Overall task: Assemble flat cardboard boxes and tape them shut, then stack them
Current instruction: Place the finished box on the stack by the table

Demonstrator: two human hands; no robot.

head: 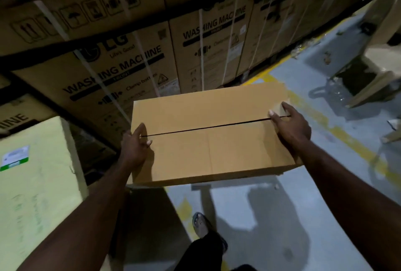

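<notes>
as the person holds it out at arm's length, the plain brown cardboard box sits between both hands above the grey concrete floor, its long side running left to right. its two top flaps are folded shut and meet along a thin dark seam that bears no tape i can see. the left hand grips the box's left end, two fingertips hooked over the top edge either side of the seam. the right hand clasps the right end, its palm lying over the top edge and one fingertip resting on the seam; how far its fingers wrap down the side is hidden. a darker brown cardboard surface lies below the box's near left corner, and i cannot tell whether the box touches it.

behind the box rises a wall of large brown cartons printed "washing machine", bound with white straps. a pale yellow carton with a small green and white label stands to the left. a worn yellow painted line crosses the floor on the right, and a foot in a dark sandal shows below the box.
</notes>
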